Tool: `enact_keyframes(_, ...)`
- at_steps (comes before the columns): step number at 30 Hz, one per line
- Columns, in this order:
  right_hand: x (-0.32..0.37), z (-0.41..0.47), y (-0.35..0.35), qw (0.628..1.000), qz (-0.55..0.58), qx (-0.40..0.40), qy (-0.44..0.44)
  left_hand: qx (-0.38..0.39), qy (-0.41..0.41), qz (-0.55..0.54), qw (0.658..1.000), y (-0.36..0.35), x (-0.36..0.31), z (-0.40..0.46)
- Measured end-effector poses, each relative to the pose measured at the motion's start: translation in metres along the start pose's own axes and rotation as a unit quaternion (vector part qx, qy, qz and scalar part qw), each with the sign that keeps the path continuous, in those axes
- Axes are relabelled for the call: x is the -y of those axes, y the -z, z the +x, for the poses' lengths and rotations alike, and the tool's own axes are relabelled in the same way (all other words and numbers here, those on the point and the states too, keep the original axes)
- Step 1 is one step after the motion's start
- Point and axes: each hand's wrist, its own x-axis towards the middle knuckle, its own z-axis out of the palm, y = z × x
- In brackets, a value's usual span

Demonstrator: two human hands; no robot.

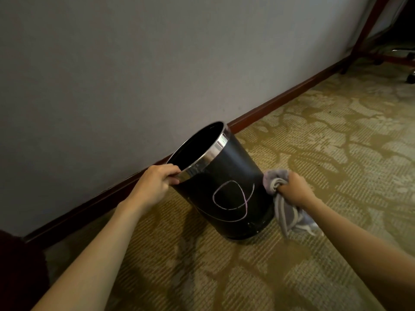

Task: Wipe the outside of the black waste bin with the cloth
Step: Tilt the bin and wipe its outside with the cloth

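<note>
The left hand [157,181] holds tight to the shiny rim of the black waste bin [226,191], which stands tipped on the carpet [314,153] close to the wall [112,63]. The right hand [294,190] is closed around a bunched grey cloth [277,178], and the cloth sits just beside the bin's side, maybe touching it. I think the wiping is only starting, because a pink scribble [231,195] shows between the two hands, so next the cloth should press there and rub.
</note>
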Motion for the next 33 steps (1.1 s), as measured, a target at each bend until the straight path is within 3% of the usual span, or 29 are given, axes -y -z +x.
enact_keyframes(4,-0.005,-0.009,0.002,1.0,-0.005,0.013,-0.024,0.008,-0.033,0.025,0.999,-0.005,-0.016,0.005)
enact_keyframes(9,0.043,-0.005,0.018,0.979,0.162,-0.081,0.092,0.007,-0.067,0.05,0.996,-0.017,-0.035,0.012)
enact_keyframes(15,0.072,0.004,0.02,0.956,0.241,-0.068,0.155,0.019,-0.035,0.026,0.999,-0.014,-0.029,0.015)
enact_keyframes(18,0.051,-0.001,0.009,0.965,0.217,-0.055,0.14,0.019,-0.012,0.006,1.0,-0.009,-0.019,0.013)
enact_keyframes(23,-0.009,-0.014,-0.005,0.996,0.072,-0.018,0.051,-0.005,-0.001,-0.002,1.0,-0.006,-0.011,0.015)
enact_keyframes(27,-0.015,-0.011,-0.005,0.998,0.064,-0.008,0.017,0.001,-0.014,-0.006,1.0,-0.009,-0.019,0.016)
enact_keyframes(33,0.06,0.0,0.011,0.968,0.18,-0.121,0.122,-0.003,-0.044,0.018,0.999,-0.02,-0.039,0.02)
